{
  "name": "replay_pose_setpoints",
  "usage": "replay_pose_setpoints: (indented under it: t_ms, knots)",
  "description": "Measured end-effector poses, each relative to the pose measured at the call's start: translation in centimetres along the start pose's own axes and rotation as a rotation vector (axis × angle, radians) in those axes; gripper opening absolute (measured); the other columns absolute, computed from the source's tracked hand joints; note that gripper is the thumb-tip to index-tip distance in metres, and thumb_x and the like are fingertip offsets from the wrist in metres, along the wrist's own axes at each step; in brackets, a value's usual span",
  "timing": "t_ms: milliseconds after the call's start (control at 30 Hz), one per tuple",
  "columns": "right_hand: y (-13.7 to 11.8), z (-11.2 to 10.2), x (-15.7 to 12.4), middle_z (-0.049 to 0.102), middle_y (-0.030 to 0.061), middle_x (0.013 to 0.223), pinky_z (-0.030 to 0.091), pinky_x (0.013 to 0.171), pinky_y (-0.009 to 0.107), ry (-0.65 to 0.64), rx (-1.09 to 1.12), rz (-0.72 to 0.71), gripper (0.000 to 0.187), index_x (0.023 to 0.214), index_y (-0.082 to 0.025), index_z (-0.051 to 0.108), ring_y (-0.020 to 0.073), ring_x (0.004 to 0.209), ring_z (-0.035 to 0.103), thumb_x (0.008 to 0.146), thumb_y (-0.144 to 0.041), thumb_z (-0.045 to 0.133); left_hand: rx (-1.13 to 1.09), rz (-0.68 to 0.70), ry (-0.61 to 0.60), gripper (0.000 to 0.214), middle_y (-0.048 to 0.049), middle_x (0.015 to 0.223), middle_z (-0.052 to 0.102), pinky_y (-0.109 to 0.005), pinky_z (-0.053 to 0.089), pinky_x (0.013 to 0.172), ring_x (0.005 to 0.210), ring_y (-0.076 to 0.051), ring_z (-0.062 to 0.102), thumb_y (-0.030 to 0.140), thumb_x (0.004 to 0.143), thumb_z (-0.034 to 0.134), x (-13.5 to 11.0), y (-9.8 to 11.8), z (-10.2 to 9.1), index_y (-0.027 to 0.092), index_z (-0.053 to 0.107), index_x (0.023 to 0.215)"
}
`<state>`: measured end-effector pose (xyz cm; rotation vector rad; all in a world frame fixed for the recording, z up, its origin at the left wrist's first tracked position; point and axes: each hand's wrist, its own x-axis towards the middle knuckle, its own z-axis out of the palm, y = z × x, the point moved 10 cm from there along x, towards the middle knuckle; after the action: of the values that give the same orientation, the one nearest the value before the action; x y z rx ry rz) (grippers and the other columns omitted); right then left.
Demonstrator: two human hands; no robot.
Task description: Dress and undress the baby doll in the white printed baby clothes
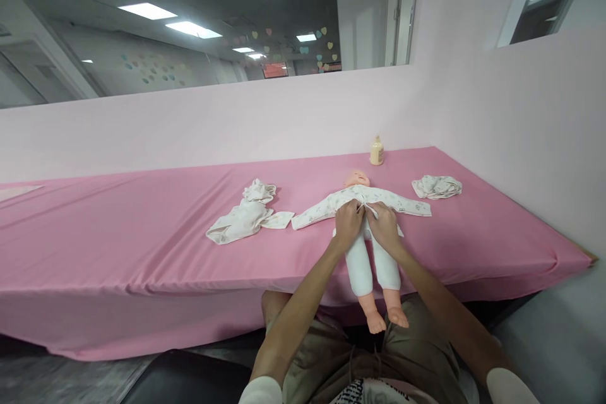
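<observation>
A baby doll lies on its back on the pink-covered table, head away from me, bare feet hanging over the near edge. It wears a white patterned top with sleeves spread wide and white trousers. Both hands rest on the doll's belly. My left hand and my right hand each pinch a thin white tie string of the top, fingers closed.
A crumpled white garment lies left of the doll, a smaller folded cloth to its right. A cream bottle stands by the pink back wall. A pink side wall closes the table's right end. My lap is under the near edge.
</observation>
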<state>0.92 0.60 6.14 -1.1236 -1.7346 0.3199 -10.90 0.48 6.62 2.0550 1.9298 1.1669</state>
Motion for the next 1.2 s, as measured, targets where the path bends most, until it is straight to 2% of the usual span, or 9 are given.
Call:
replay_pose_setpoints:
  t_ms: [233, 567, 900, 1100, 1200]
  knots:
    - [-0.1, 0.0, -0.2, 0.07, 0.0091, 0.101, 0.048, 0.088, 0.035, 0.03, -0.035, -0.025, 0.031, 0.102, -0.016, 0.071, 0.0223, 0.096, 0.064, 0.092, -0.023, 0.042, -0.003, 0.041, 0.005, 0.016, -0.0043, 0.081, 0.065, -0.029, 0.032, 0.066, 0.077, -0.018, 0.055, 0.015, 0.089, 0.046, -0.4, 0.4, 0.0, 0.019, 0.053, 0.074]
    - [-1.0, -0.4, -1.1, 0.069, 0.0084, 0.1, 0.05, 0.087, 0.04, 0.119, -0.011, -0.155, 0.03, 0.101, -0.018, 0.07, 0.0232, 0.094, 0.063, 0.09, -0.019, 0.042, 0.004, 0.024, 0.01, 0.015, -0.0036, 0.083, 0.066, -0.028, 0.032, 0.066, 0.077, -0.017, 0.055, 0.015, 0.089, 0.045, -0.7, 0.3, 0.0, 0.018, 0.053, 0.076]
    - [-1.7, -0.3, -1.2, 0.068, 0.008, 0.101, 0.05, 0.089, 0.036, 0.071, 0.095, -0.182, 0.024, 0.095, -0.018, 0.069, 0.0209, 0.096, 0.063, 0.092, -0.026, 0.047, -0.041, 0.037, 0.023, 0.018, -0.0032, 0.072, 0.061, -0.029, 0.028, 0.061, 0.068, -0.016, 0.049, 0.013, 0.084, 0.044, -0.6, 0.0, 0.1, 0.018, 0.046, 0.067]
    - [-1.8, -0.2, -1.2, 0.066, 0.0071, 0.099, 0.049, 0.087, 0.035, 0.047, 0.107, -0.163, 0.024, 0.092, -0.019, 0.068, 0.0197, 0.094, 0.062, 0.093, -0.028, 0.046, -0.205, -0.006, -0.067, 0.013, -0.0005, 0.07, 0.059, -0.026, 0.031, 0.062, 0.067, -0.014, 0.047, 0.015, 0.08, 0.047, -0.4, -0.5, 0.2, 0.018, 0.049, 0.068]
    - [-1.9, -0.3, -1.2, 0.065, 0.0072, 0.097, 0.048, 0.086, 0.035, 0.047, 0.104, -0.167, 0.027, 0.087, -0.019, 0.067, 0.0194, 0.092, 0.062, 0.095, -0.028, 0.043, -0.322, -0.009, -0.111, 0.016, 0.0011, 0.068, 0.057, -0.025, 0.033, 0.063, 0.067, -0.013, 0.048, 0.017, 0.081, 0.043, -0.3, -0.6, 0.2, 0.018, 0.051, 0.068]
